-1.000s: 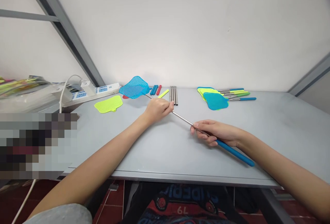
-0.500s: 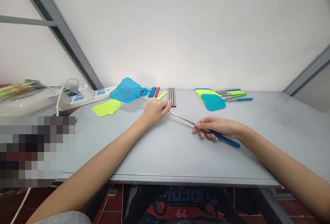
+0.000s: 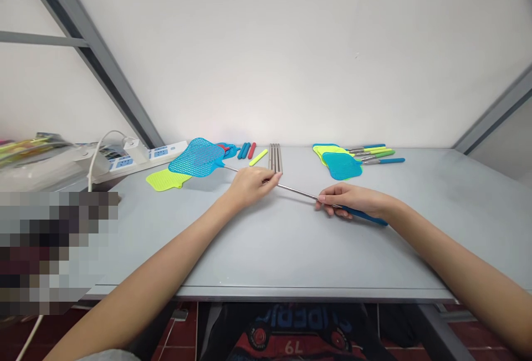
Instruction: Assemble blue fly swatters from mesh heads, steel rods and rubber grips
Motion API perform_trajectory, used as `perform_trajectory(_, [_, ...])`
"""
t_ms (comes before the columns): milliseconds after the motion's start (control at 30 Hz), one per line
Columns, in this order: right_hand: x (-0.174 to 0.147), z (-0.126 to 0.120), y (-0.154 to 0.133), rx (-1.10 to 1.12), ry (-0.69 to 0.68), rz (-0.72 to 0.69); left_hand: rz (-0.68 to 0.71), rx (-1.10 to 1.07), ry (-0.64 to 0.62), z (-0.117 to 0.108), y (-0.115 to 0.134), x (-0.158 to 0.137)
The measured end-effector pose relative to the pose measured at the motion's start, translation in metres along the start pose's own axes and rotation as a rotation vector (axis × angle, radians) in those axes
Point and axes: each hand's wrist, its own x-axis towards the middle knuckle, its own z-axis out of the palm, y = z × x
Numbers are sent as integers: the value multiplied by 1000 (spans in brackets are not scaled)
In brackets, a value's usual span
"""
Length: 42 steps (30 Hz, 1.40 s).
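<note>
A blue swatter [image 3: 297, 191] slants above the middle of the table [image 3: 299, 255], its mesh head to the far left and its handle to the near right. The left hand [image 3: 254, 186] is closed around the rod, near the mesh. The right hand [image 3: 347, 200] grips it farther right, where rod meets handle, with thumb and fingers on the metal.

Below the blue mesh and partly covered by it in view lies a yellow head [image 3: 164, 180]. Behind, red and blue heads [image 3: 229, 151] overlap. To their right lie two blue grips [image 3: 244, 151], a red grip [image 3: 251, 151] and a yellow grip [image 3: 258, 157], then a row of metal rods [image 3: 275, 156] just beyond the left hand. Far right, blue, yellow and green swatters [image 3: 343, 166] are piled, handles pointing right. A white power strip [image 3: 169, 152] sits far left.
</note>
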Motion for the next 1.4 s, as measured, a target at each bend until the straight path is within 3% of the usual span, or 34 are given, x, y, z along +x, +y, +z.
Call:
perform_trajectory(167, [-1,-1,-1,-73,18,21,186,-31,-96,3,18,-6])
perform_trajectory(400, [0,1,-4,-97,29,10,222,-18,-127,5,24,-8])
perform_trajectory(567, [1,9,-4,-130,-11,-22,308,-9,-211,9,44,-15])
perform_trajectory(933, [5,17,-5,-177,9,-38,252,68,-250,11,63,-21])
perform_trajectory(1100, [7,18,-6,-97,-18,-41,270,130,-132,13,56,-14])
perform_trajectory(1233, [8,23,-10,49,-22,-72,427,187,41,10,40,-1])
perform_trajectory(1400, [6,33,-20,138,5,-95,585,266,164,1,21,12])
